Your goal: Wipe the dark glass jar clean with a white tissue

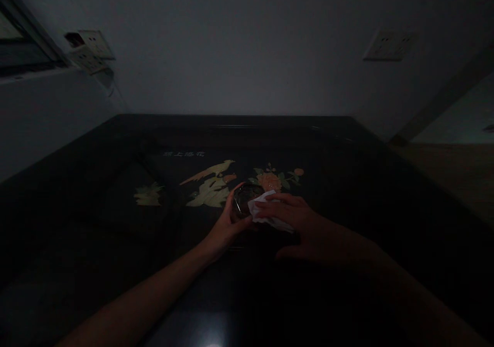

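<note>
We judge the glassy vessel (242, 201) rigid, slick, breakable, best held round its sides, as the left hand (225, 230) grasps it; the right hand (299, 216) covers tissue (278, 224) at its right rim, fingers' grip unclear.

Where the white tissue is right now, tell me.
In the head view, the white tissue is just right of centre, under the right hand, at the right side of the glassy container in the left hand.

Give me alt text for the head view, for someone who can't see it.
A left hand holds a round, glass-like object while the right hand has a white tissue at its edge, over a dark table decorated with a bird and flowers. Light is dim; wall sockets show beyond.
</note>
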Motion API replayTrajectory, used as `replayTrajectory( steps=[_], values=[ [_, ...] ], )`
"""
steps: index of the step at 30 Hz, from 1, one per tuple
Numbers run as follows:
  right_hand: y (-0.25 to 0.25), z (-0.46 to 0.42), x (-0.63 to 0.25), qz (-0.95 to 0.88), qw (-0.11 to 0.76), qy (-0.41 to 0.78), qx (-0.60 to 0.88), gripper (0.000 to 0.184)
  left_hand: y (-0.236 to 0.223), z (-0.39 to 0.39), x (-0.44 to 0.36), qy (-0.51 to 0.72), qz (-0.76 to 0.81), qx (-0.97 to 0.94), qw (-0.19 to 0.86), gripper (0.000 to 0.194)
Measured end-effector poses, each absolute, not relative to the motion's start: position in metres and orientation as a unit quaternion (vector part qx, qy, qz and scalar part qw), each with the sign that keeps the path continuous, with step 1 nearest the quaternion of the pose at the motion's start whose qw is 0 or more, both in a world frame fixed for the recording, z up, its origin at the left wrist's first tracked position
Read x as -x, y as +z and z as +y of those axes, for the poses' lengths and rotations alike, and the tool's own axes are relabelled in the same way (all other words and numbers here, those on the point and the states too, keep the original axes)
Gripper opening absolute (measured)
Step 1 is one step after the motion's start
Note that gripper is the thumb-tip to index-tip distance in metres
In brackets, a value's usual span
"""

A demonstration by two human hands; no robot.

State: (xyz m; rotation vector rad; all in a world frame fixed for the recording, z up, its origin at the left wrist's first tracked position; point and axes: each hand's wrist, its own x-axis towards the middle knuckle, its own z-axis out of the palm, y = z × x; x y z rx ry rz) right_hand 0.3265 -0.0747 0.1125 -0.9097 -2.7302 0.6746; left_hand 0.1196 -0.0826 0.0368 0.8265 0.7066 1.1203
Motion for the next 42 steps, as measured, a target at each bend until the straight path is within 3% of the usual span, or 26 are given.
replayTrajectory(
  steps=[6,10,12,19,26,34,42],
  values=[
    [0.101,-0.072,-0.323,-0.944,0.107,0.128,0.284,0.07,0.038,-0.083,-0.12,0.516,0.328,-0.333,0.718,0.084],
    [0.094,-0.07,-0.317,-0.946,0.155,0.058,0.277,0.051,0.036,-0.082,-0.119,0.518,0.325,-0.329,0.719,0.076],
    [0.093,-0.07,-0.316,-0.945,0.176,0.038,0.272,0.045,0.035,-0.083,-0.118,0.515,0.323,-0.333,0.721,0.078],
    [0.103,-0.067,-0.326,-0.92,0.243,0.071,0.299,0.052,0.034,-0.082,-0.118,0.503,0.303,-0.364,0.723,0.091],
    [0.116,-0.067,-0.334,-0.887,0.336,0.024,0.316,0.04,0.038,-0.083,-0.118,0.478,0.308,-0.404,0.717,0.102],
    [0.102,-0.068,-0.322,-0.923,0.287,-0.166,0.196,0.027,0.032,-0.083,-0.12,0.502,0.348,-0.364,0.703,0.087],
    [0.095,-0.066,-0.323,-0.943,0.244,-0.159,0.161,0.029,0.033,-0.082,-0.119,0.52,0.335,-0.329,0.714,0.073]
  ],
)
